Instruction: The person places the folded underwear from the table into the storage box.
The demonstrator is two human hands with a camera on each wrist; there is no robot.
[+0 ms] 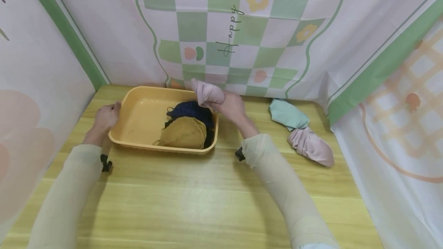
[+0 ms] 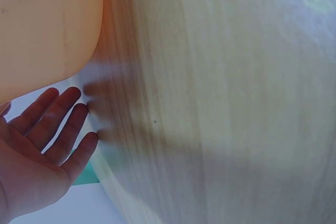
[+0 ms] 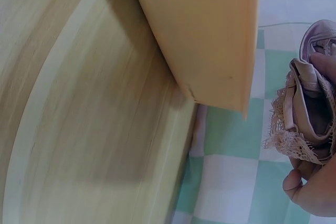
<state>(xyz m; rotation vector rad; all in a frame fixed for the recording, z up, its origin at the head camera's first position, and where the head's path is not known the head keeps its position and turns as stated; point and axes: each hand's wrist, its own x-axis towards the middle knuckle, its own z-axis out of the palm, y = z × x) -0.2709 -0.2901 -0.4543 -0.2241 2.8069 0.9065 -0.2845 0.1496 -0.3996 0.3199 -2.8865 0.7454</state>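
Observation:
My right hand (image 1: pixel 232 107) grips a folded pink bra (image 1: pixel 209 93) above the right end of the yellow tray (image 1: pixel 135 146). Lace trim and the hollow of a cup show on the bra (image 3: pixel 310 108) in the right wrist view, where the hand is partly cut off by the edge. In the tray's right half lie a folded mustard bra (image 1: pixel 183 133) and a dark navy lacy garment (image 1: pixel 190 110) behind it. At the tray's left rim is my left hand (image 1: pixel 105 120); the left wrist view shows its fingers (image 2: pixel 67 109) extended and spread beside the tray wall.
On the right of the wooden table (image 1: pixel 194 203) lie a folded mint fabric piece (image 1: pixel 288 113) and a folded pink one (image 1: pixel 311 146), touching end to end. A checkered curtain (image 1: pixel 235 30) hangs right behind the table, with further cloth walls on both sides.

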